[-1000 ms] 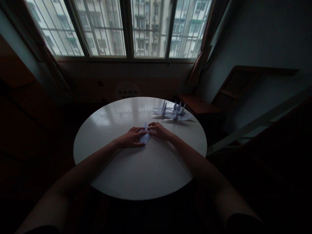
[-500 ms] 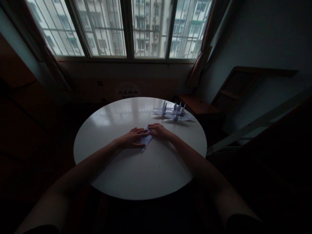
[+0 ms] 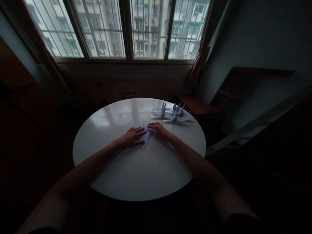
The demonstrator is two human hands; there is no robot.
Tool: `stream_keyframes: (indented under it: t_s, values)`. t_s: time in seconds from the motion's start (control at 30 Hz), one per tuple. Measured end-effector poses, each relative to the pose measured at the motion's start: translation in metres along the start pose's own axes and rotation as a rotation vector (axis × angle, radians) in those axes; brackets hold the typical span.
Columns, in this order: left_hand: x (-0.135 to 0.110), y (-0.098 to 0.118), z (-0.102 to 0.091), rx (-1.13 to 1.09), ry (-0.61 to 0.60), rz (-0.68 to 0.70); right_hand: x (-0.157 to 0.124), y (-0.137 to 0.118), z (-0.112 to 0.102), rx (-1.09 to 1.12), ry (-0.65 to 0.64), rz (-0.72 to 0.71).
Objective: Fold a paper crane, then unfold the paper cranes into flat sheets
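Note:
A small pale blue folded paper (image 3: 145, 139) lies flat on the round white table (image 3: 136, 169), narrowing to a point toward me. My left hand (image 3: 131, 137) lies on its left side with fingers stretched flat, pressing it down. My right hand (image 3: 158, 130) rests on its upper right edge, fingers curled over the fold. Both forearms reach in from the near edge of the table.
Several finished paper cranes (image 3: 172, 113) stand together at the back right of the table. A barred window (image 3: 122, 29) fills the far wall. Dark wooden furniture (image 3: 200, 109) stands just beyond the table's right side. The room is dim.
The paper has turned slightly and now shows as a narrower shape. Both hands have shifted a little along it, staying pressed on it.

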State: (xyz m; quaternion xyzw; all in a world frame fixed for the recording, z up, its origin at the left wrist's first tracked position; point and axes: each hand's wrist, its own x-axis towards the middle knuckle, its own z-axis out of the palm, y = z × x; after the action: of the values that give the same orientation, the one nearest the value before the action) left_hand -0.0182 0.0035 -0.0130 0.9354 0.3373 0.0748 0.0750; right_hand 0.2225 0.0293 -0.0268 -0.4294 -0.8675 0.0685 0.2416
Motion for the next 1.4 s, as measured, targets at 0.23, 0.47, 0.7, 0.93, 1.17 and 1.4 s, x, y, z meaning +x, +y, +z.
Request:
stream_keyframes:
  t_s: [0.23,0.47,0.7,0.93,1.17,1.4]
  values:
    - [0.004,-0.017,0.006,0.020,0.142,-0.060,-0.001,-0.001,-0.001,0.117,-0.016,-0.162]
    - [-0.002,-0.031,-0.012,-0.165,0.186,0.182,-0.001,0.004,0.000,0.066,-0.012,-0.136]
    - [-0.001,-0.037,-0.007,-0.205,0.244,0.139,-0.002,0.002,-0.001,0.082,-0.002,-0.131]
    - [0.001,-0.035,-0.008,-0.299,0.251,0.085,-0.001,-0.003,-0.006,0.143,-0.001,-0.160]
    - [0.006,-0.026,0.002,-0.316,0.352,-0.059,0.001,-0.010,-0.008,0.208,-0.009,-0.130]
    - [0.006,-0.033,0.012,-0.364,0.405,-0.055,-0.001,-0.011,-0.004,0.106,0.000,-0.022]
